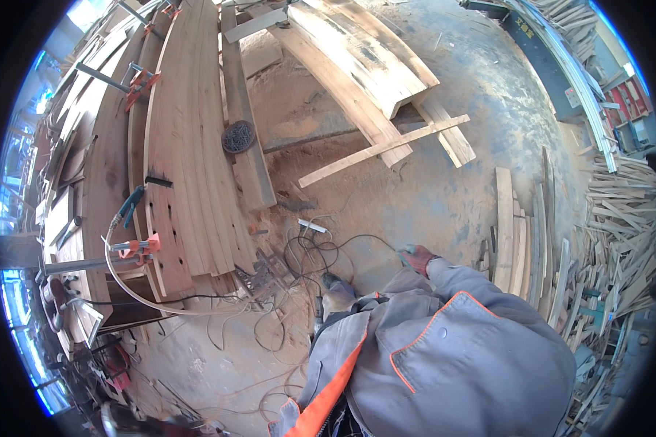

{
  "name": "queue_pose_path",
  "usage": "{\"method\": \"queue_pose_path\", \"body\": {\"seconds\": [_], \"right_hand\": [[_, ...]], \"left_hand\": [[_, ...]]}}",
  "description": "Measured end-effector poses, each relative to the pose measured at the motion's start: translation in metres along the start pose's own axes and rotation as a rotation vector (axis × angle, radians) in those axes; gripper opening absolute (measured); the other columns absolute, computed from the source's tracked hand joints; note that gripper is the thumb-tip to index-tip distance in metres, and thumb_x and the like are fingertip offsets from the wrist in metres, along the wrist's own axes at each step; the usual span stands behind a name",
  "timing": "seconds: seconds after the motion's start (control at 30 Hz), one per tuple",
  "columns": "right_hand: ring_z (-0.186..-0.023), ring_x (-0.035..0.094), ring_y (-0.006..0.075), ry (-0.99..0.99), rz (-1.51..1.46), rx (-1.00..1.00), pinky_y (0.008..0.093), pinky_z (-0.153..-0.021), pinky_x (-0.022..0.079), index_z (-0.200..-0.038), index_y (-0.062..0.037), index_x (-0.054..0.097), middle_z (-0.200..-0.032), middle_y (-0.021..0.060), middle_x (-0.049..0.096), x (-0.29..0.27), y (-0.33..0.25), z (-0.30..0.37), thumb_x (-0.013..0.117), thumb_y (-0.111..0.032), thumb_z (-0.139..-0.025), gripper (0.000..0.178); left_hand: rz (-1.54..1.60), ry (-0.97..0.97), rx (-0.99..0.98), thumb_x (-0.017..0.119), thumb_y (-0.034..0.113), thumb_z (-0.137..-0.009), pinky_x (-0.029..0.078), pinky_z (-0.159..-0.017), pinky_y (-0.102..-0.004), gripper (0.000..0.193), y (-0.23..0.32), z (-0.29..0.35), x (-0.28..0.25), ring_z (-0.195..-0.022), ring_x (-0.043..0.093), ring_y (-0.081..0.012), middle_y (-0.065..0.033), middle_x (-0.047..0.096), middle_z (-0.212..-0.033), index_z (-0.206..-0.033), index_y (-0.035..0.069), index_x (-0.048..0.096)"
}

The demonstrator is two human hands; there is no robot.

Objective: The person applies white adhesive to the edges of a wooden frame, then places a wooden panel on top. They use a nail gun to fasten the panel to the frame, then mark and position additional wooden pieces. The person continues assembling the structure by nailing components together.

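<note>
My right hand (418, 259), in a red glove with grey-green fingers, reaches out from a grey sleeve on the right side of my body. Its fingers are closed on a thin dark cable (372, 236), which runs left from the fingertips into a loose tangle on the floor. Beside the tangle lies a white power strip (312, 226). My left hand does not show. Below the tangle, one of my shoes (331, 280) stands on the dusty floor.
Long clamped boards (197, 138) fill the left, with orange clamps (140, 247) and an air blow gun (131, 205) on a hose. A round dish of nails (238, 137) sits on a beam. Ahead are planks (342, 80) with a crosswise strip (383, 149); scrap wood (619, 218) piles right.
</note>
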State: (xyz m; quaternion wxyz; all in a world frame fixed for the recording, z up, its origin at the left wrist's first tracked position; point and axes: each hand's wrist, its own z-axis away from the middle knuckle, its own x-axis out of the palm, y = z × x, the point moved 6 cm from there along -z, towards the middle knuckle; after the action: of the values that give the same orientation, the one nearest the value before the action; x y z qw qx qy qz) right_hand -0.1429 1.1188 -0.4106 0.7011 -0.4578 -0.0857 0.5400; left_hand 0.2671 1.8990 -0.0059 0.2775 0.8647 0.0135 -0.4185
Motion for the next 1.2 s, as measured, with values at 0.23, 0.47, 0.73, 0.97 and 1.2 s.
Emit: {"method": "queue_pose_path", "body": {"seconds": [0.23, 0.47, 0.73, 0.97, 1.2], "right_hand": [[-0.088, 0.071, 0.0246, -0.141, 0.120, -0.112, 0.0406, -0.085, 0.054, -0.115, -0.0074, 0.075, -0.098, 0.0154, 0.077, -0.027, -0.014, 0.005, 0.066, -0.035, -0.101, 0.032], [-0.097, 0.074, 0.0319, -0.217, 0.120, -0.232, 0.0403, -0.086, 0.055, -0.115, -0.0074, 0.075, -0.102, 0.0179, 0.077, -0.132, -0.052, 0.025, 0.069, -0.036, -0.099, 0.033], [-0.115, 0.062, 0.0113, -0.500, -0.590, -0.440, 0.0321, -0.102, 0.052, -0.140, -0.0093, 0.060, -0.130, 0.0026, 0.069, -0.206, -0.024, 0.088, 0.080, -0.015, -0.095, 0.050], [-0.117, 0.065, 0.0194, 0.148, -1.036, -0.323, 0.0359, -0.105, 0.051, -0.138, -0.0021, 0.060, -0.131, 0.0094, 0.066, -0.356, -0.006, 0.147, 0.058, -0.031, -0.110, 0.041], [-0.090, 0.066, 0.0197, 0.966, -1.476, -0.170, 0.0389, -0.089, 0.055, -0.101, -0.0131, 0.064, -0.092, 0.0016, 0.064, -0.486, 0.098, 0.145, 0.072, -0.030, -0.098, 0.019]], "left_hand": [[0.085, -0.412, -0.413, 0.075, 0.038, -0.094, 0.053, -0.083, -0.0453, 0.043, -0.032, 0.260, -0.009, -0.090, 0.068, -0.0292, -0.0130, 0.076, -0.100, -0.116, 0.002, 0.073], [0.370, -0.957, -0.130, 0.076, 0.024, -0.098, 0.049, -0.069, -0.0327, 0.029, 0.161, 0.500, 0.029, -0.078, 0.057, -0.0109, 0.0007, 0.066, -0.089, -0.119, 0.004, 0.072], [0.393, -1.058, 1.196, 0.088, 0.042, -0.073, 0.053, -0.088, -0.0462, 0.061, 0.513, 0.688, -0.009, -0.097, 0.070, -0.0342, -0.0139, 0.074, -0.101, -0.118, 0.006, 0.069], [0.404, -1.213, 1.729, 0.085, 0.038, -0.071, 0.050, -0.103, -0.0487, 0.072, 0.667, 0.857, -0.097, -0.119, 0.060, -0.0356, -0.0136, 0.065, -0.129, -0.134, 0.010, 0.062], [0.615, -1.115, 1.284, 0.087, 0.037, -0.081, 0.054, -0.104, -0.0428, 0.066, 0.721, 0.813, -0.037, -0.125, 0.062, -0.0346, -0.0133, 0.064, -0.136, -0.138, 0.013, 0.062]]}}
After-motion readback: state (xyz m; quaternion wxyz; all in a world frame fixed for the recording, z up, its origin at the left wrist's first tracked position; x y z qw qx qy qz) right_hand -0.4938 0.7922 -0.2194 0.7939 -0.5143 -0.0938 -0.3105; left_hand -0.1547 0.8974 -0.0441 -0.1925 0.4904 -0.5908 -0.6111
